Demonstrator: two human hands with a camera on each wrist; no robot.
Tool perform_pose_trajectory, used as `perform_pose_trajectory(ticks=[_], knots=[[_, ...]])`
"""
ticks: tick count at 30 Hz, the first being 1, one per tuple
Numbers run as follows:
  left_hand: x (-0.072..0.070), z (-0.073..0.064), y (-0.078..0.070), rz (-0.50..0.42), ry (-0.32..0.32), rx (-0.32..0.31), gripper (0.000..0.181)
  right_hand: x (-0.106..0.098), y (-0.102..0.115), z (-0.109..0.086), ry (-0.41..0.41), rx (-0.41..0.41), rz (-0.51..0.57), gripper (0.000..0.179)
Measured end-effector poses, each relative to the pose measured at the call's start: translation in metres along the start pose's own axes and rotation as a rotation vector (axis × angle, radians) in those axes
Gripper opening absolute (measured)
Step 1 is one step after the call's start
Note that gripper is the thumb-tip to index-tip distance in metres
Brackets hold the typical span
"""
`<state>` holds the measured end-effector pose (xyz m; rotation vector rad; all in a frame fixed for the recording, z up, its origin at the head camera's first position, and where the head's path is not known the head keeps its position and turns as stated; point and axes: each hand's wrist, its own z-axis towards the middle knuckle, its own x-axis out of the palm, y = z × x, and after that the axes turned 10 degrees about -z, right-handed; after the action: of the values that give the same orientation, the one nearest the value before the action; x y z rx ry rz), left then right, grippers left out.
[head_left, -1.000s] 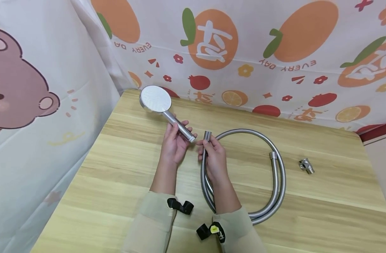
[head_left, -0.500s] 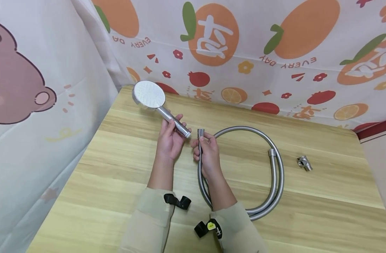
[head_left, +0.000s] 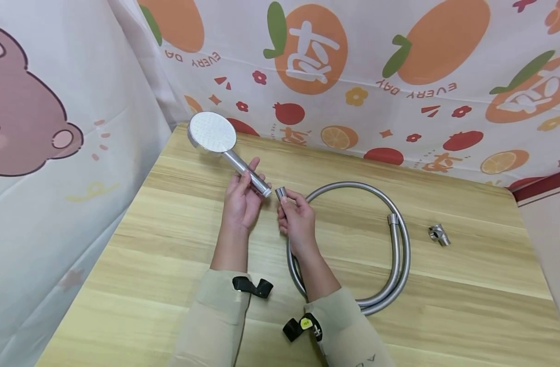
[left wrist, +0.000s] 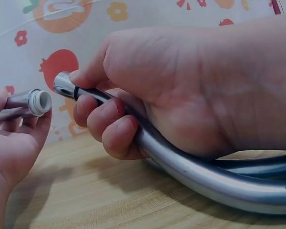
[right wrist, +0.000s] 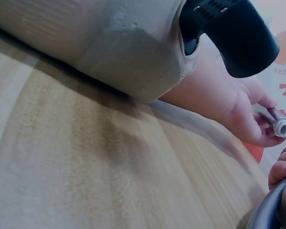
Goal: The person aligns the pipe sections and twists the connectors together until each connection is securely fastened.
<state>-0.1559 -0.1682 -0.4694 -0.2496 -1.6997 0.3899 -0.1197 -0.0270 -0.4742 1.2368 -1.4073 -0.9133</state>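
Observation:
My left hand (head_left: 242, 204) holds a chrome hand shower (head_left: 212, 131) by its handle, thumb on top and fingers beneath. The round white spray face points up, toward the far left. My right hand (head_left: 299, 221) pinches a grey metal shower hose (head_left: 353, 184) just below its chrome end nut (head_left: 280, 193). That nut faces the handle's lower end, a small gap apart. In the left wrist view, the handle's white threaded end (left wrist: 42, 102) points at the hose nut. The right wrist view also catches the threaded end (right wrist: 281, 128), with the hose at its lower right edge.
The rest of the hose lies looped on the wooden table (head_left: 468, 306), its other end fitting (head_left: 392, 219) inside the loop. Farther right lies a small chrome bracket (head_left: 439, 235). A fruit-print cloth (head_left: 381, 117) hangs behind the table, and a bear-print cloth (head_left: 124, 168) at the left.
Both hands have shifted a little to the left and away from me. The hose's end has tilted left toward the handle, narrowing the gap between them.

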Motion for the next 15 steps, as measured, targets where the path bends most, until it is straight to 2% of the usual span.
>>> perform_pose_trajectory(ticks=[4,11,15], knots=[[-0.0005,-0.0019,-0.0013,-0.011,-0.014,0.035,0.034,0.0013,-0.0019,-0.0007,0.009,-0.024,-0.032,0.025],[-0.0019,-0.0024,-0.0047,-0.069,-0.015,0.085,0.058,0.0047,-0.0033,-0.0025,0.017,-0.079,-0.158,0.02],[-0.0009,-0.0019,-0.0054,-0.108,0.0,0.078,0.06,0.0072,-0.0028,-0.0031,0.012,-0.095,-0.21,0.019]])
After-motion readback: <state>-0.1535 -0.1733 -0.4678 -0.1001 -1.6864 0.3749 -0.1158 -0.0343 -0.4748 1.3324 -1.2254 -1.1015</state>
